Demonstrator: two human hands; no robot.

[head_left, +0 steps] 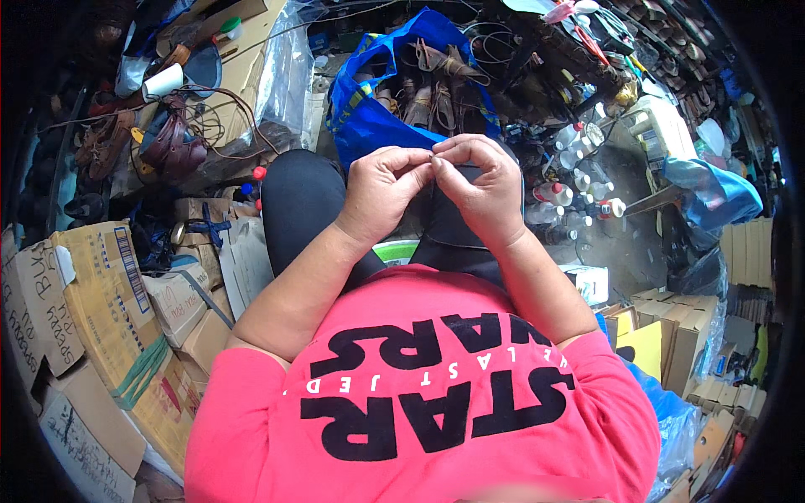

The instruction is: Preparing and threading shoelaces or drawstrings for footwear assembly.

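Observation:
Both hands meet above my lap, fingertips touching. My left hand [379,191] is closed in a pinch, thumb against forefinger. My right hand [485,191] pinches at the same spot, its thumb and fingers pressed together. A tiny dark thing shows between the fingertips; it is too small to name. Just beyond the hands stands an open blue bag [356,126] with brown leather-like pieces [419,105] in it. Beneath my wrists, between my dark-trousered legs, part of a green and white rounded thing [394,251] shows; the rest is hidden.
Several clear plastic bottles [553,194] stand on the floor at right, near a white jug [658,130]. Cardboard boxes [109,285] are stacked at left. Brown strappy shoes [172,142] and a white cup [163,82] lie at upper left. More cardboard [671,327] fills the lower right.

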